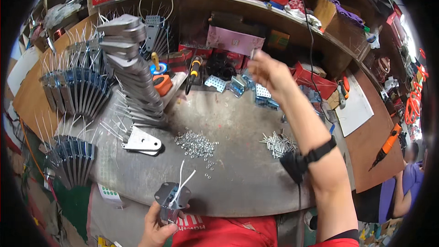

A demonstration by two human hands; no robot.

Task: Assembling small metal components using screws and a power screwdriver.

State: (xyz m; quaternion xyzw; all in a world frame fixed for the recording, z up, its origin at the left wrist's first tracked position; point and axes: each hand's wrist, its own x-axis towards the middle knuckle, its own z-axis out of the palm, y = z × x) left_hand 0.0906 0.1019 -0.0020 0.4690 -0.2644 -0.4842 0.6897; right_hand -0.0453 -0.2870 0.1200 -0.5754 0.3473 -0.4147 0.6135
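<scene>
My left hand (160, 226) grips a metal fitting (173, 196) with a round dark flange, two white wires standing up from its middle. It is held just off the bench's front edge. My right hand (272, 73) is raised over the back of the bench, thumb and fingers pinched together. At its fingertips is a small greyish piece, too small to name. Below and beyond that hand lie blue-silver perforated metal brackets (263, 92). A pile of small nuts (195, 144) sits mid-bench, and a heap of screws (279, 145) lies to its right.
Tall stacked grey metal housings (137, 73) rise at the left beside a white triangular plate (142, 141). Fanned metal parts with wires (75, 89) stand further left. A screwdriver (195, 71) leans at the back. An orange power screwdriver (386, 144) hangs right, near another person's purple sleeve (411, 183).
</scene>
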